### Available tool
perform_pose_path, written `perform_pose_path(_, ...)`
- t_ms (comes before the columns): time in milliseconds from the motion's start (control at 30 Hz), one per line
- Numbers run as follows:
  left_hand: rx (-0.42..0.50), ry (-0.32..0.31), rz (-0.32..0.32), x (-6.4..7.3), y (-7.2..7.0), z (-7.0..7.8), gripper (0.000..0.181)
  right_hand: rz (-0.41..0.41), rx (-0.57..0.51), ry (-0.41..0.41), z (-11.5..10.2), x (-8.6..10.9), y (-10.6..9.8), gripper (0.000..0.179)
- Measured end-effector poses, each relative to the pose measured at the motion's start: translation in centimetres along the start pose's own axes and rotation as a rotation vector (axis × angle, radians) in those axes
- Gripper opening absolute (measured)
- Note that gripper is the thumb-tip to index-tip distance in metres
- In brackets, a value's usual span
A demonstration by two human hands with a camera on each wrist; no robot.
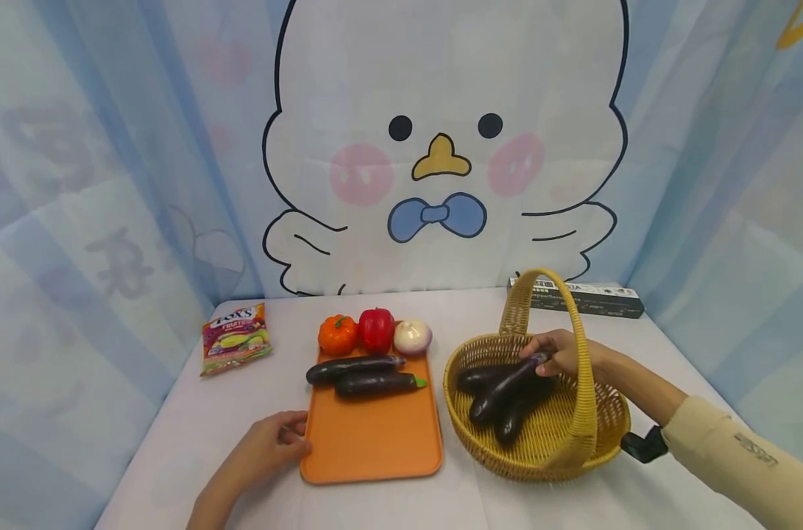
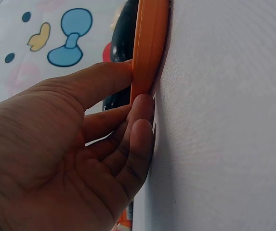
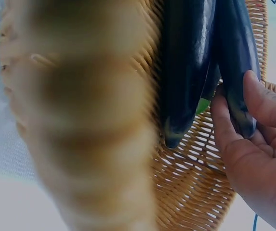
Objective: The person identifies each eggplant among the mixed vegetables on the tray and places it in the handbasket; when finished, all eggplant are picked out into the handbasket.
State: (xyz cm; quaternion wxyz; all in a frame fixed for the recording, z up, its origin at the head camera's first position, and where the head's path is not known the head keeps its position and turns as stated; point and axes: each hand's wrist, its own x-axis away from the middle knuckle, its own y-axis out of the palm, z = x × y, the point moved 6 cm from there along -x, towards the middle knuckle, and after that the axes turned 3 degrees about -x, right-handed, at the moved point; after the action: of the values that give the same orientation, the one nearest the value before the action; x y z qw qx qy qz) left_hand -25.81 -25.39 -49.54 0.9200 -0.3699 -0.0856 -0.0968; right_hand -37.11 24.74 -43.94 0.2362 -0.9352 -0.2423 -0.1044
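My left hand is at the left edge of an orange tray, its thumb and fingers pinching the rim, as the left wrist view shows close up. On the tray's upper half lie two dark eggplants, a longer one and one with a green tip. Reaching under the handle of a yellow wicker basket, my right hand pinches the stem end of an eggplant. Other eggplants lie in the basket around it, partly hidden by the held one.
An orange pumpkin, a red bell pepper and a white-purple round vegetable line the tray's far end. A candy bag lies back left, a long dark box back right. The basket's handle arches beside my right wrist.
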Motion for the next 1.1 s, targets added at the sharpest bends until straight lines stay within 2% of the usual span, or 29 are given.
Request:
perform_pose_path(333, -0.01, -0.019, 0.006, 0.4, 0.0, -0.1, 0.057, -0.032, 0.124, -0.049, -0.9, -0.4, 0.6, 0.03)
perform_pose_path(467, -0.014, -0.028, 0.007, 0.4, -0.4, -0.2, 0.059, -0.06, 0.187, -0.057, -2.9, 0.0, 1.3, 0.027)
perform_pose_path(600, -0.02, -0.026, 0.022, -0.1, -0.9, 0.1, 0.063, -0.067, 0.262, -0.043, -4.1, -0.4, 0.9, 0.026)
perform_pose_path(767, -0.027, -0.033, 0.022, 0.0, -0.7, 0.2, 0.062, -0.074, 0.288, -0.017, -3.4, -0.8, 0.7, 0.026)
perform_pose_path(1100, -0.011, -0.03, 0.004, 0.0, -0.1, 0.1, 0.058, -0.097, 0.32, -0.02, -2.9, -0.3, 1.4, 0.027)
